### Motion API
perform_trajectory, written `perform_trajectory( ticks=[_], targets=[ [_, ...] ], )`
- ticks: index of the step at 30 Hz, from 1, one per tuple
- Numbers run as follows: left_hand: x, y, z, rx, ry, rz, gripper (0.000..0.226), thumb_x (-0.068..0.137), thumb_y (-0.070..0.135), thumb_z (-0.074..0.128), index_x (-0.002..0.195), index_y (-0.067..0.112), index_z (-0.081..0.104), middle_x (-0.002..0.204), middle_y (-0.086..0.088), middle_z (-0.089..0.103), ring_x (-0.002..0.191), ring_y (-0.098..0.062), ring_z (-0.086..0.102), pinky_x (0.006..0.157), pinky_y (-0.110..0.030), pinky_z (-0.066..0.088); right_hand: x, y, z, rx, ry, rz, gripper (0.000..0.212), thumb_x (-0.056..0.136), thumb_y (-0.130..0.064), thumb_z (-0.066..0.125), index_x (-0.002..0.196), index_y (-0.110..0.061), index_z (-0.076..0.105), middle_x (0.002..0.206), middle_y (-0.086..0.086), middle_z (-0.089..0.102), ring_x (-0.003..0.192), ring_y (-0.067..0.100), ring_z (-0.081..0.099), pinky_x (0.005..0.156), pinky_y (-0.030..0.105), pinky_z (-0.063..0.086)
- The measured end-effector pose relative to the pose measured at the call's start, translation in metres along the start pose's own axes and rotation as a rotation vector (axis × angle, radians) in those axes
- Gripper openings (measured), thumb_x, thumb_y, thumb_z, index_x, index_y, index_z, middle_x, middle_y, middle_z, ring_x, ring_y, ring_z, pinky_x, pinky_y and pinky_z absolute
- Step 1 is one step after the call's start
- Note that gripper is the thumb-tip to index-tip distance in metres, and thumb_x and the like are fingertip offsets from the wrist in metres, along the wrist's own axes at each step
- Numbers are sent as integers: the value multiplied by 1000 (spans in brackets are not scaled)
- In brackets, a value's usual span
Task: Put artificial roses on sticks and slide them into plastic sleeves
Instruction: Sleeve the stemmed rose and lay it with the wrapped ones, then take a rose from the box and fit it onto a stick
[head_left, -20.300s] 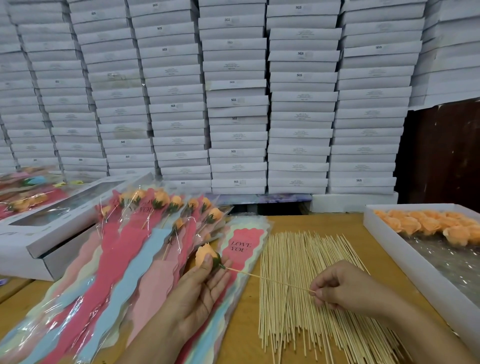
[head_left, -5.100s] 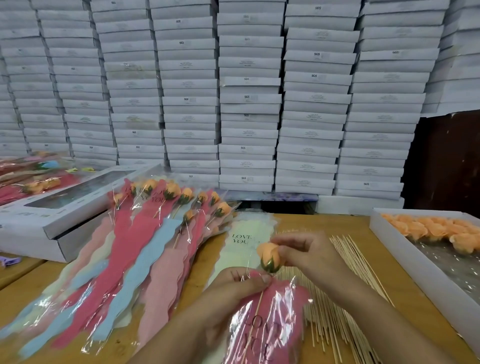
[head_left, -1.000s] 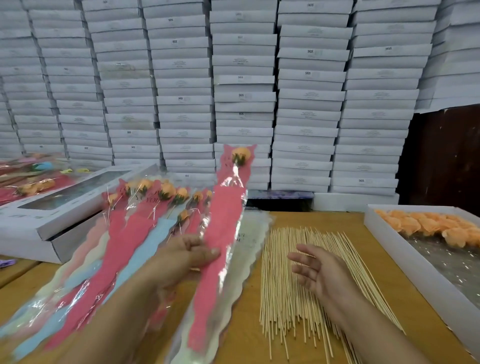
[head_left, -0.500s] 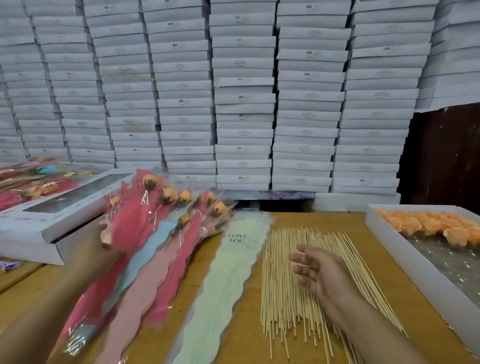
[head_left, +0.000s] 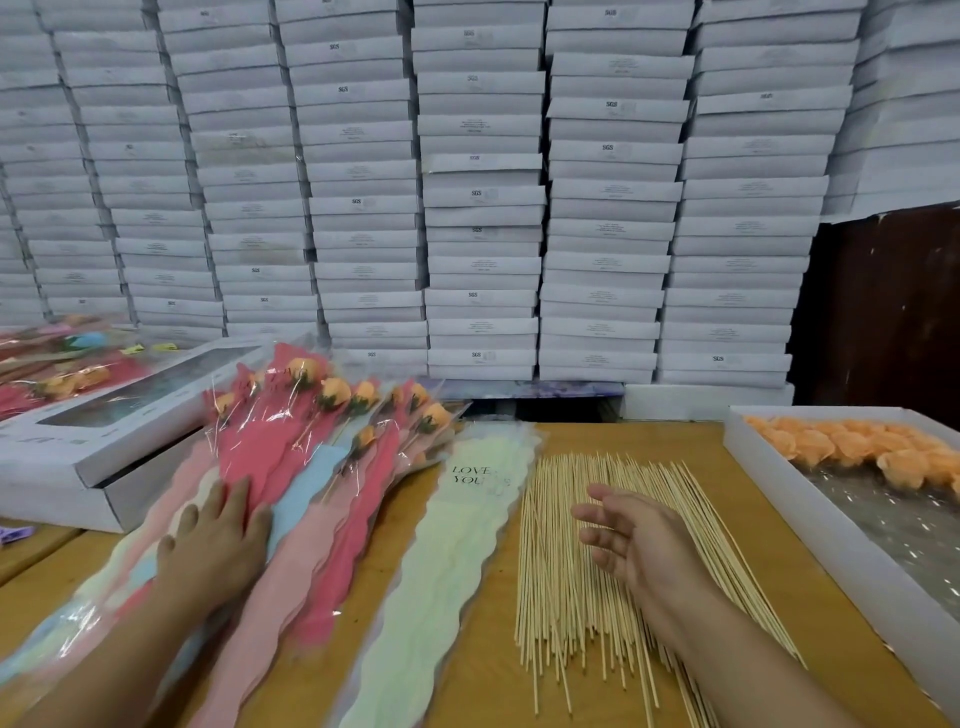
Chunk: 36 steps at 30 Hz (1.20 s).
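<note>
Head view: left hand (head_left: 215, 540) pressing flat on sleeved roses (head_left: 311, 415); right hand (head_left: 636, 540) hovering relaxed, empty, over sticks (head_left: 566, 545), light, thin, likely snapping; pinching mid-length seems best.

Both forearms are bare (no sleeves, rings or watch), left hand (head_left: 215, 540) and right hand (head_left: 636, 540) alike.
</note>
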<state>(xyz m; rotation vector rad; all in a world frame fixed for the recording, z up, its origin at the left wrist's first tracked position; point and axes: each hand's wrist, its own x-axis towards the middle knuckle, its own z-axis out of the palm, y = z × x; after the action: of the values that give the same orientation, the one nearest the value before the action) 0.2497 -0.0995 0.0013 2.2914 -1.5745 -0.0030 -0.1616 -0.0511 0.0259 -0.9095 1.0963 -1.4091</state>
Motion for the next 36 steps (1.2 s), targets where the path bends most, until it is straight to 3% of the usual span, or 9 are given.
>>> perform_trajectory(
  ticks=[10,13,16,18,22,26,30,33,36],
  targets=[
    [-22,41,-12,-4,70,53,61,105,44,29,160,19,17,168,-9,11,153,-36,9,123,-52,10,-4,-3,1,-10,-8,0,24,96,-3,48,110,-10,66,89,11,77,66,16,67,55,27,52],
    [-37,73,-11,-12,64,153,60,106,42,29,160,19,18,168,-10,13,154,-34,11,124,-50,12,-5,-4,2,-13,-8,5,24,96,-2,48,110,-10,65,88,11,77,66,16,67,55,27,52],
    [-54,108,-2,-33,46,348,55,106,40,30,158,22,26,163,-6,28,148,-28,26,122,-44,22,-6,-5,2,-13,-6,9,24,95,-2,48,110,-11,65,89,11,77,66,16,67,55,27,52],
    [-66,129,8,-91,-52,442,53,107,43,31,157,25,28,162,-1,32,147,-22,30,121,-39,22,-7,-6,1,-14,-5,9,24,95,-2,48,109,-11,66,88,10,77,67,16,67,55,26,52],
    [-86,153,32,-123,-332,531,59,103,60,23,158,36,23,167,5,17,155,-18,10,126,-43,9,-7,-7,1,-65,11,-1,23,96,-3,48,108,-12,66,86,9,77,64,15,67,53,24,52],
    [-98,157,44,24,-374,576,66,100,67,16,159,39,13,169,7,3,155,-19,-5,126,-44,-1,-5,-9,1,-288,47,-60,24,95,-4,50,108,-17,65,87,5,75,65,14,66,55,24,52],
    [-101,159,41,75,-353,573,62,102,62,16,160,39,10,169,7,4,156,-19,-3,126,-42,0,4,-31,-5,-576,-16,-91,23,95,-10,55,109,-26,63,100,-4,69,86,14,66,69,27,54],
    [-104,160,39,76,-351,570,60,103,60,14,160,39,10,169,8,3,156,-18,-4,126,-41,0,16,-70,-25,-806,-26,-145,18,96,-19,55,92,-35,62,99,-10,65,92,11,62,82,33,53],
    [-104,160,39,69,-356,569,60,103,61,13,159,40,10,169,9,2,155,-16,-5,126,-41,-1,35,-114,-64,-1040,100,-184,14,94,-20,55,89,-26,66,94,-5,65,84,10,59,72,31,49]
  ],
)
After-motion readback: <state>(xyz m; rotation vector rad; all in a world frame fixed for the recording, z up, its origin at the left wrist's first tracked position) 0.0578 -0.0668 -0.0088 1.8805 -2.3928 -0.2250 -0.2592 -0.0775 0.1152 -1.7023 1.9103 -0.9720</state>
